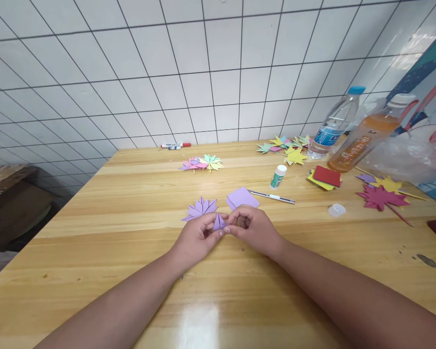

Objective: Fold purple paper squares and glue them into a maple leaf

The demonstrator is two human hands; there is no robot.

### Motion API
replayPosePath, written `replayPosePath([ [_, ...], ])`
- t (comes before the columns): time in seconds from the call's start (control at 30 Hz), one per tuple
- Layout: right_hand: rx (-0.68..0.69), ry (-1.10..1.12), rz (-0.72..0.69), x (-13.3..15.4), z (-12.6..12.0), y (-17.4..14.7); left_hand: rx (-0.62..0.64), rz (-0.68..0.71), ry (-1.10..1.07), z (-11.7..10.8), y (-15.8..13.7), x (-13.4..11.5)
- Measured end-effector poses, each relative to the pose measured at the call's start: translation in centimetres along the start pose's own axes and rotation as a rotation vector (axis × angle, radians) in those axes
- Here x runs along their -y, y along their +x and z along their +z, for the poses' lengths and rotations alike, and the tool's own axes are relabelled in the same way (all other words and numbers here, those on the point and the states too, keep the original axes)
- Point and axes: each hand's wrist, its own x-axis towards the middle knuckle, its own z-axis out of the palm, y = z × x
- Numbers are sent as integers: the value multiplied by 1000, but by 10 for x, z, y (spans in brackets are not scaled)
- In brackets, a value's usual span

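Between my two hands, just above the wooden table (160, 286), is a small folded piece of purple paper (219, 222) with a pointed top. My left hand (198, 237) grips it from the left with thumb and fingers. From the right, my right hand (252, 229) pinches its lower edge. Right behind my left hand lies a purple folded-paper leaf (200, 208) with several points. Square purple sheets (242, 198) rest behind my right hand, and a slim craft knife (272, 196) lies beside them.
A glue stick (278, 177) stands uncapped, its white cap (336, 210) to the right. Farther right are red and yellow paper squares (327, 177), a water bottle (330, 128), an orange drink bottle (366, 138) and a maroon paper leaf (381, 198). Markers (176, 145) lie by the tiled wall (223, 87).
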Motion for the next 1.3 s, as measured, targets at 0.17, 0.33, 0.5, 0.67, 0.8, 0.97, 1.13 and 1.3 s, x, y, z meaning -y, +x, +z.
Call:
replayPosePath([
  [0.17,-13,-23,-13,1,-1,-1,-15,-14,-18,0,-1,2],
  [0.33,14,4,-23,0,-2,0,-1,7,1,0,-1,4],
  [0.5,1,-37,-46,0,-1,-1,1,-12,10,-1,-1,3],
  [0.67,4,-47,-20,-1,0,-2,1,16,-6,-1,0,2],
  [0.8,17,-82,-28,-1,0,-2,-23,16,-53,0,1,3],
  [0.97,20,-90,6,-2,0,-1,-91,-4,38,-1,-1,1],
  [1.13,17,-115,-16,-2,0,0,-108,31,58,-3,-2,-1],
  [1.3,18,-25,44,2,-1,-1,-74,50,100,-3,-3,-2],
])
